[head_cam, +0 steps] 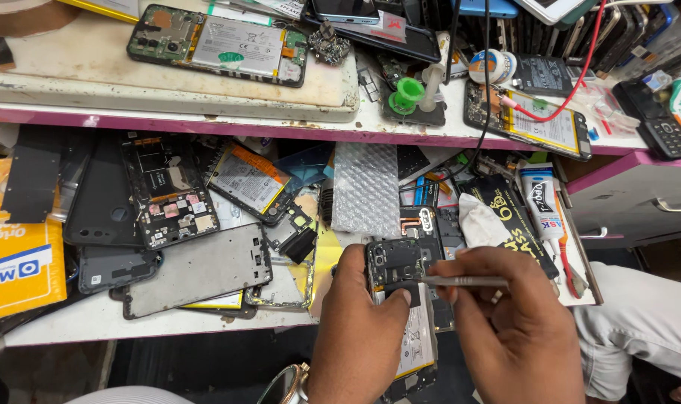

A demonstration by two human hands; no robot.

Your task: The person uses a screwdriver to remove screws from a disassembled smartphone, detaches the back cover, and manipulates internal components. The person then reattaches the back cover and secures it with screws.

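Note:
My left hand [359,329] grips an opened phone [400,269] with its back cover off, showing its black board at the top and a pale battery [413,346] below. My right hand [512,322] holds thin metal tweezers [460,281], whose tips rest on the black board section of the phone. Both hands are at the front edge of a pulled-out drawer, low in the head view.
The drawer holds several opened phones, a grey metal frame [198,273], black back covers, a bubble-wrap piece [366,187], a glue tube [542,202] and a yellow box [15,262]. Above, a pink-edged bench [206,123] carries another opened phone [221,45], a red wire and a keypad phone [658,123].

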